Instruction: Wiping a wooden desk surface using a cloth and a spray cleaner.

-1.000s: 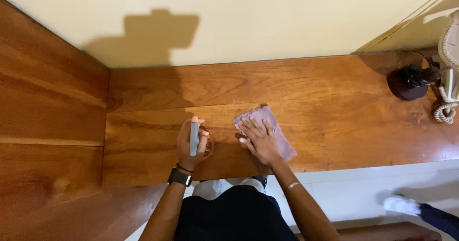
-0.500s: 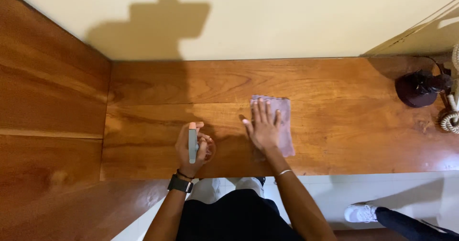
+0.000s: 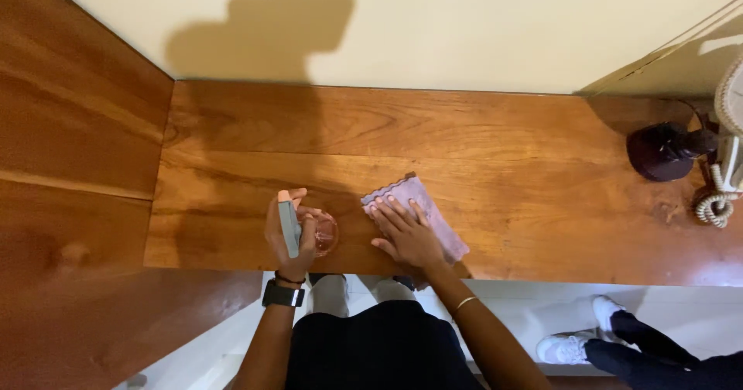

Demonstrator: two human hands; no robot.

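Fingers [image 3: 391, 213] of the right hand [image 3: 408, 235] lie spread flat on the soft, light cloth [image 3: 422, 204] on the counter [image 3: 542, 204], easy to bunch anywhere, while the left hand [image 3: 292, 231] wraps tight around a smooth spray bottle [image 3: 309, 231].

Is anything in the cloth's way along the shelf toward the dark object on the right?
Nothing visible. The right hand lies flat on the purple cloth, and the wooden shelf is bare up to the dark round object. The left hand holds a spray bottle on the other side.

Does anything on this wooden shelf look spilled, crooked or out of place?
Nothing spilled. The cloth lies askew under the right hand, one corner hanging past the shelf edge. The left hand holds a spray bottle.
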